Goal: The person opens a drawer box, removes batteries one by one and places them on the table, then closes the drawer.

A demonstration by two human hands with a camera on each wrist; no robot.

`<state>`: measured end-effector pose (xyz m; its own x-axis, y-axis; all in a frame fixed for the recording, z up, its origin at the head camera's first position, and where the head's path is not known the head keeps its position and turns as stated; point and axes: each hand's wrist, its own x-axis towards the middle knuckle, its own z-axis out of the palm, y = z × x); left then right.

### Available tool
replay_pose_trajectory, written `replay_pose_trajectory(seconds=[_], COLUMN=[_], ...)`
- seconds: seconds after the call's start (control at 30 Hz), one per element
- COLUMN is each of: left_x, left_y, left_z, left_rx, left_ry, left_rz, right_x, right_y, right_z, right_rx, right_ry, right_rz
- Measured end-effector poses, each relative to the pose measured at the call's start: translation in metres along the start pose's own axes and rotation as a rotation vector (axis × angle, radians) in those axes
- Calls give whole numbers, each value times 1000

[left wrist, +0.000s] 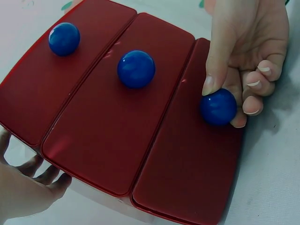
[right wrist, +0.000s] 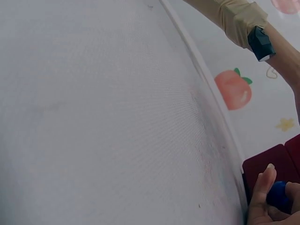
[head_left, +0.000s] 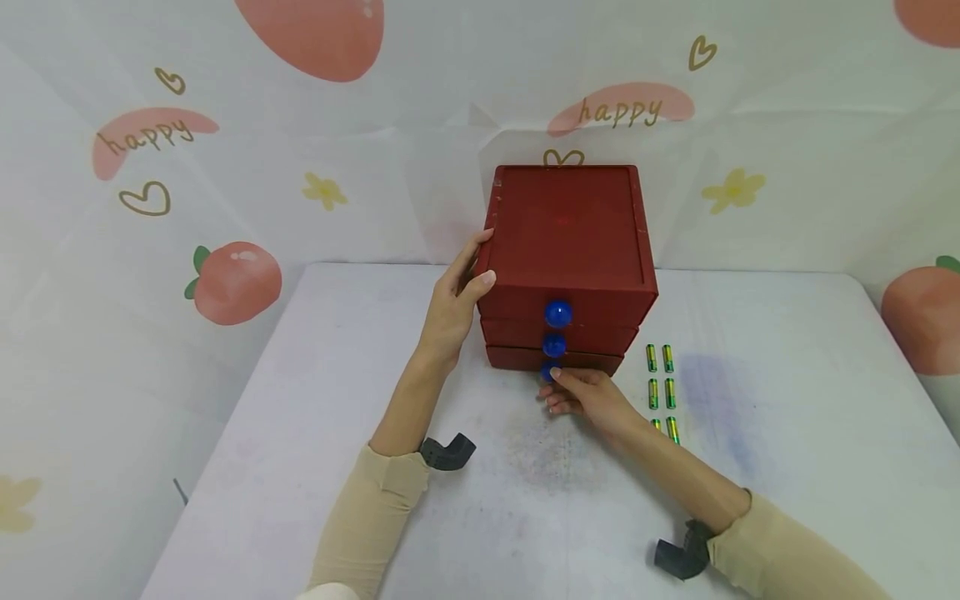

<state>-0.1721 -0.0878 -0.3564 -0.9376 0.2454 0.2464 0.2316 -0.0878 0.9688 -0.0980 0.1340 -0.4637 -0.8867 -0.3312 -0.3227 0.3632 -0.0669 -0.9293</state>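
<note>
A dark red chest (head_left: pixel 568 242) with three drawers stands at the middle back of the table, each drawer front bearing a round blue knob. My right hand (head_left: pixel 583 395) pinches the bottom drawer's knob (left wrist: pixel 218 106) between thumb and curled fingers; that same knob (right wrist: pixel 279 197) shows in the right wrist view behind the thumb. My left hand (head_left: pixel 457 300) rests against the chest's left side, thumb on the front top corner and fingers along the side. All three drawers look pushed in. The upper knobs (left wrist: pixel 136 69) are free.
Several green batteries (head_left: pixel 660 387) lie in two columns on the white table (head_left: pixel 337 433), just right of the chest and beside my right wrist. A patterned cloth backdrop (head_left: pixel 225 167) rises behind and to both sides.
</note>
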Motion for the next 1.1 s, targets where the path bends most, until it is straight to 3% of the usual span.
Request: replay_pose_trajectory(seconds=[0.77,1.1], left_x=[-3,-16], left_y=[-2,28], left_z=[1,2], left_rx=[18,91], left_ry=[-30,-27], left_rz=[28,14], right_x=[0,-6], right_y=[0,-1], right_z=[-4,-7], right_rx=[19,-39], right_ry=[-26,-27], right_rz=[3,-11])
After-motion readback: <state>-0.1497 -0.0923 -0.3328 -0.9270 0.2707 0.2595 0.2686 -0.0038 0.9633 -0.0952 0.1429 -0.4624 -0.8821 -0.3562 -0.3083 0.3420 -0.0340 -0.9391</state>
